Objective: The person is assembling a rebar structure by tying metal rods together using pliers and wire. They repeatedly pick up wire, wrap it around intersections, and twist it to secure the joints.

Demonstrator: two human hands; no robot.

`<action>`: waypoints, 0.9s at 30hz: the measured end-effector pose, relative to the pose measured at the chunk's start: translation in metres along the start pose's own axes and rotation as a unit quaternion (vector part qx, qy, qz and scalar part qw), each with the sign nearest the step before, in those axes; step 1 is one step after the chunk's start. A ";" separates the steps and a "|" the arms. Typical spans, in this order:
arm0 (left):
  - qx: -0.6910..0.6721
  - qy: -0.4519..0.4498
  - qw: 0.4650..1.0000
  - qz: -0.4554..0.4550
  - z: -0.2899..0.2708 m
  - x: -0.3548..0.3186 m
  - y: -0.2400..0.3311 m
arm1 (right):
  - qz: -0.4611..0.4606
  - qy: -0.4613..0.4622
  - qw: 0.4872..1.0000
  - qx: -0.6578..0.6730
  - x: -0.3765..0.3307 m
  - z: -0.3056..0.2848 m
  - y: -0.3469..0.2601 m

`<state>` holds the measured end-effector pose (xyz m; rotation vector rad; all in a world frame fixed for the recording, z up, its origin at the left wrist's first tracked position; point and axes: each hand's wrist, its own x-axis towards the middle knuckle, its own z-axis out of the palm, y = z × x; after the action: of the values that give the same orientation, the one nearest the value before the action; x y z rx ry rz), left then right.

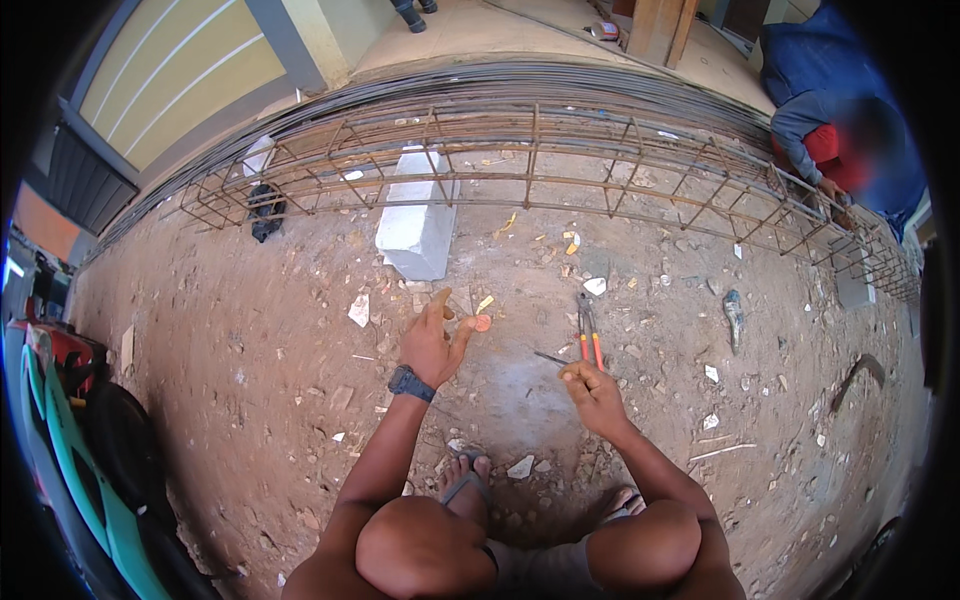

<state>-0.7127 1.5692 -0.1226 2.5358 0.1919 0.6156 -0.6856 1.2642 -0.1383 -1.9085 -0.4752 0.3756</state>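
Observation:
I am crouched on bare dirt, knees at the bottom edge. My left hand, with a dark watch on the wrist, is held open above the ground, fingers spread, nothing in it. My right hand pinches a short thin piece of wire that points left. Red-handled pliers lie on the dirt just beyond my right hand, apart from it. A long rusty rebar cage lies across the ground further ahead.
A white concrete block props the cage. Straight steel bars lie behind it. Another person in blue and red works at the cage's right end. A green and black motorbike stands at my left. Rubble litters the dirt.

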 end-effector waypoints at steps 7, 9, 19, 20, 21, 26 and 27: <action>-0.055 -0.122 0.991 -0.018 -0.053 -0.007 -0.060 | 0.004 0.155 0.987 -0.035 -0.006 -0.069 0.034; -0.022 -0.111 0.991 -0.065 -0.079 -0.019 -0.113 | 0.021 0.132 0.989 -0.057 -0.010 -0.088 0.032; -0.010 -0.167 0.986 0.009 -0.058 -0.052 -0.068 | 0.061 0.136 0.989 0.018 -0.011 -0.120 0.063; -0.040 -0.163 0.986 -0.005 -0.060 -0.056 -0.067 | 0.065 0.129 0.989 0.027 -0.010 -0.130 0.064; -0.076 -0.161 0.983 -0.036 -0.059 -0.063 -0.087 | 0.070 0.122 0.989 0.036 -0.009 -0.136 0.065; -0.012 -0.161 0.986 0.045 -0.050 -0.077 -0.092 | 0.073 0.150 0.986 0.006 -0.016 -0.146 0.070; -0.059 -0.137 0.988 0.042 -0.045 -0.081 -0.088 | 0.083 0.162 0.983 0.022 -0.017 -0.150 0.073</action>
<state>-0.8063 1.6445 -0.1651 2.4907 -0.0490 0.2933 -0.6192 1.1113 -0.1499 -1.9260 -0.0905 0.1748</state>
